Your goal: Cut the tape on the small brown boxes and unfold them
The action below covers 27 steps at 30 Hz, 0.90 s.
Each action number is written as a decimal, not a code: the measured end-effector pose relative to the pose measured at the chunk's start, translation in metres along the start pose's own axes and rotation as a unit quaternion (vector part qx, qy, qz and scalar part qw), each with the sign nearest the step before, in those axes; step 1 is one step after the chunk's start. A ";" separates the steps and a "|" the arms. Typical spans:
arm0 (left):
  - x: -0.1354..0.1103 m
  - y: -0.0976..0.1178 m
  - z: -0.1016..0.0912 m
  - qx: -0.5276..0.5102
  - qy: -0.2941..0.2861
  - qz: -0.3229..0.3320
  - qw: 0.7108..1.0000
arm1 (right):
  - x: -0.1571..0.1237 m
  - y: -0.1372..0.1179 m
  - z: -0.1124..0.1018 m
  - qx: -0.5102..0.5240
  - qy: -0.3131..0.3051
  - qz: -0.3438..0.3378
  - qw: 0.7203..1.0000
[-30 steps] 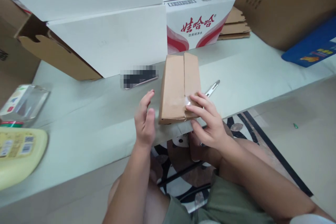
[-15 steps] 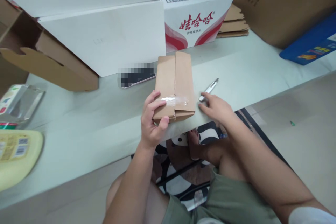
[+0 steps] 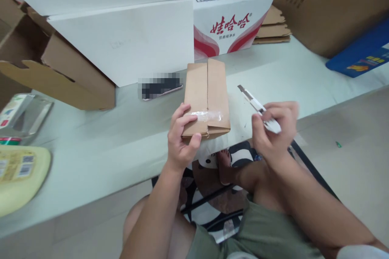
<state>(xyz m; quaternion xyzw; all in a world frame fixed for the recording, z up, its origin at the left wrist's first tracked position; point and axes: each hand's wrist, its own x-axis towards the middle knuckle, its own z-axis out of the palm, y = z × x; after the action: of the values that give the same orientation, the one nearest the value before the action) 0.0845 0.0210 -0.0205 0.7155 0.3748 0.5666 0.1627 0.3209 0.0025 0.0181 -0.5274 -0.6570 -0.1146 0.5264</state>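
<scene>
A small brown cardboard box (image 3: 199, 87) lies on the pale table, with clear tape (image 3: 209, 115) across the near end of its seam. My left hand (image 3: 184, 137) grips its near left corner, fingers on top and thumb at the front end. To the right of the box, my right hand (image 3: 275, 129) is closed around a white utility knife (image 3: 257, 107). The knife's blade is out and points up and left, apart from the box.
Behind the box stand white cartons (image 3: 127, 44) and a white and red carton (image 3: 231, 28). A phone (image 3: 161, 89) lies left of the box. An open cardboard box (image 3: 82, 77), a clear package (image 3: 36, 115) and a yellow bottle (image 3: 27, 174) are further left. A blue box (image 3: 358, 54) stands right.
My right hand has picked the utility knife up off the table and moved right with it; the blade now shows. My left hand stays on the cardboard box.
</scene>
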 end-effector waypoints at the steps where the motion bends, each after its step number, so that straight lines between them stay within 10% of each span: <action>1: 0.000 0.001 0.002 0.007 0.003 0.001 1.000 | -0.002 -0.010 -0.006 0.022 0.026 -0.026 0.999; 10: -0.004 0.011 0.018 0.052 0.024 0.006 0.998 | -0.023 -0.060 -0.016 0.263 -0.140 -0.131 0.945; 27: -0.004 0.005 0.025 0.048 0.026 0.029 0.998 | -0.031 -0.078 0.004 0.293 -0.123 -0.067 0.946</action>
<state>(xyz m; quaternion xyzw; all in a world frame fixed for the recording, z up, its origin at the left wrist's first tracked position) 0.1094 0.0194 -0.0274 0.7181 0.3851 0.5706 0.1021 0.2514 -0.0449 0.0232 -0.3144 -0.7553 0.1136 0.5637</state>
